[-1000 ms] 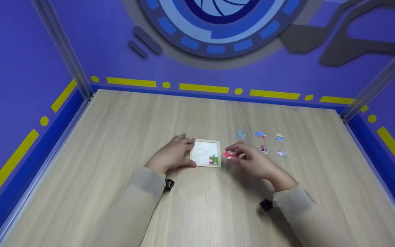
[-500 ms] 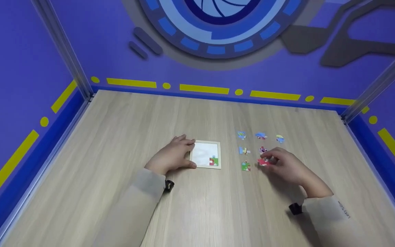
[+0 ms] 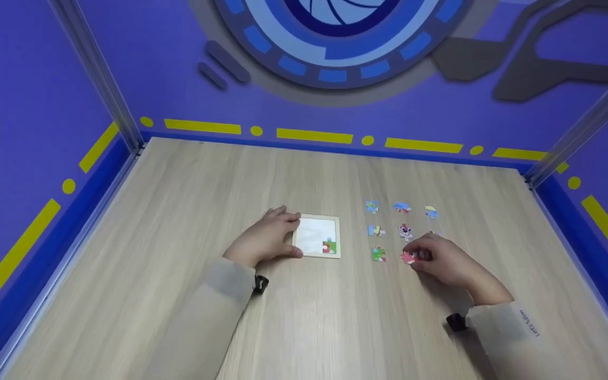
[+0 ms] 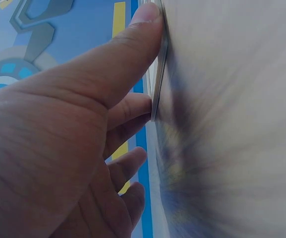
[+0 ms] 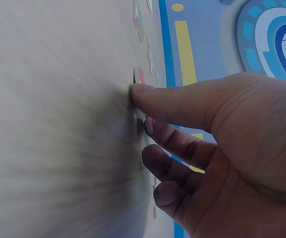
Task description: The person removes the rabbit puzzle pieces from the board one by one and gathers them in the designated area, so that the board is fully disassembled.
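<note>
The square puzzle tray (image 3: 312,216) lies on the table with a pale blank inside and one red-and-green piece (image 3: 329,246) in its lower right corner. My left hand (image 3: 263,237) grips the tray's left side, thumb at the near corner and a finger at the far one. In the left wrist view, that thumb (image 4: 138,44) meets the tray's edge (image 4: 158,79). My right hand (image 3: 444,259) pinches a red puzzle piece (image 3: 408,257) at the table surface, right of a green piece (image 3: 379,255). My right fingers partly cover the red piece.
Loose puzzle pieces lie in rows right of the tray: a blue-green one (image 3: 371,206), a blue-red one (image 3: 401,207), a yellow-blue one (image 3: 430,212), a blue-yellow one (image 3: 376,230) and one with a face (image 3: 405,232). Blue wall panels (image 3: 304,116) border the table.
My right hand has carried the red piece rightward from beside the tray to the loose pieces, then slightly nearer to me. My left hand has stayed on the tray.
</note>
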`<state>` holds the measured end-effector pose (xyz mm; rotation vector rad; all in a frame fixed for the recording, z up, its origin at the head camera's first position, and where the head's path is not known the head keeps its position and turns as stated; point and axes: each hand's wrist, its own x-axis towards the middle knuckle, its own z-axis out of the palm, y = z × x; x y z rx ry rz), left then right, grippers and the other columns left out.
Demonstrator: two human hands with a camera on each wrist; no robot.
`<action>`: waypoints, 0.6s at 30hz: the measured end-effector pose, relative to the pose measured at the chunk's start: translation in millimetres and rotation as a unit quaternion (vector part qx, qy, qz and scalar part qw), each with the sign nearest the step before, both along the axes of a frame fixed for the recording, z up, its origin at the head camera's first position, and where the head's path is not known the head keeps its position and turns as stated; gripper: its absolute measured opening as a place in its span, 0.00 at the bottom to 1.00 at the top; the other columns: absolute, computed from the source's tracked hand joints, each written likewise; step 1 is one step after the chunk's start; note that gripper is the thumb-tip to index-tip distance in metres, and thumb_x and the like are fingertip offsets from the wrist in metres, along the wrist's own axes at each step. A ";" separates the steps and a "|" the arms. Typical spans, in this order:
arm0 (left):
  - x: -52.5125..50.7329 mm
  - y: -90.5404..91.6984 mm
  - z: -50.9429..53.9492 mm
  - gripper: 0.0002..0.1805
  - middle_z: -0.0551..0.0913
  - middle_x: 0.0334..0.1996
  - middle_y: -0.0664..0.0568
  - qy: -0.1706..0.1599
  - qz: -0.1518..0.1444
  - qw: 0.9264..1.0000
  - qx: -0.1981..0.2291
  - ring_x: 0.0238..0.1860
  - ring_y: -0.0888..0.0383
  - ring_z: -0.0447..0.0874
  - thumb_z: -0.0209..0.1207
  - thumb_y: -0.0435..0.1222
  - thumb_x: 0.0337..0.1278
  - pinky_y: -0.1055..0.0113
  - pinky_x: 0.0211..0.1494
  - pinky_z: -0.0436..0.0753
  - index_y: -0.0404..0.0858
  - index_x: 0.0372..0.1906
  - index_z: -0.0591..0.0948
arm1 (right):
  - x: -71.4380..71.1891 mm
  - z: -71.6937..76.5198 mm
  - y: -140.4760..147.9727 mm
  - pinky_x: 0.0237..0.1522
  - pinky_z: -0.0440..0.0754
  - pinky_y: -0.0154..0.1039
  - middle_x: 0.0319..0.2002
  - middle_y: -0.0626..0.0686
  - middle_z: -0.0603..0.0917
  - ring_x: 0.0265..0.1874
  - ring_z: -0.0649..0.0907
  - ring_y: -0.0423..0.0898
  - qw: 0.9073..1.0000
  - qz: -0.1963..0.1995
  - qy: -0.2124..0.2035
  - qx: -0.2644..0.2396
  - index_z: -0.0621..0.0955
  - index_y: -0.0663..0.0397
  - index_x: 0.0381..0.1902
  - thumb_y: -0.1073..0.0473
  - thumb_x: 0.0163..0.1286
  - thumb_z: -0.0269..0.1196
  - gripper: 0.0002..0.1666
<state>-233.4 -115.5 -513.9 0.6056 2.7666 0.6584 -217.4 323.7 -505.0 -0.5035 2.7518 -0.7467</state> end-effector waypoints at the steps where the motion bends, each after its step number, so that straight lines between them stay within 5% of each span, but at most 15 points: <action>1: 0.3 -0.1 0.5 0.49 0.68 0.89 0.48 -0.001 0.000 1.000 -0.001 0.95 0.40 0.52 0.79 0.52 0.66 0.45 0.98 0.55 0.35 0.85 0.73 | -0.1 0.2 -0.8 0.48 0.81 0.38 0.50 0.51 0.87 0.47 0.81 0.47 1.000 -0.002 -0.003 0.000 0.90 0.50 0.62 0.63 0.77 0.74 0.17; 9: -0.4 1.8 1.3 0.50 0.68 0.90 0.49 -0.006 -0.002 1.000 0.000 0.95 0.39 0.51 0.79 0.52 0.66 0.44 0.98 0.55 0.36 0.85 0.73 | 2.0 11.3 -17.7 0.45 0.80 0.37 0.58 0.57 0.87 0.48 0.80 0.50 0.999 -0.015 0.012 -0.031 0.89 0.55 0.66 0.60 0.76 0.76 0.22; 18: 0.1 -1.7 -0.5 0.49 0.68 0.90 0.48 -0.007 -0.002 1.000 0.003 0.95 0.39 0.51 0.79 0.52 0.66 0.44 0.98 0.55 0.36 0.85 0.73 | -1.8 21.4 -85.9 0.42 0.86 0.37 0.66 0.60 0.86 0.51 0.85 0.51 0.993 0.011 0.013 -0.121 0.88 0.53 0.69 0.56 0.80 0.73 0.23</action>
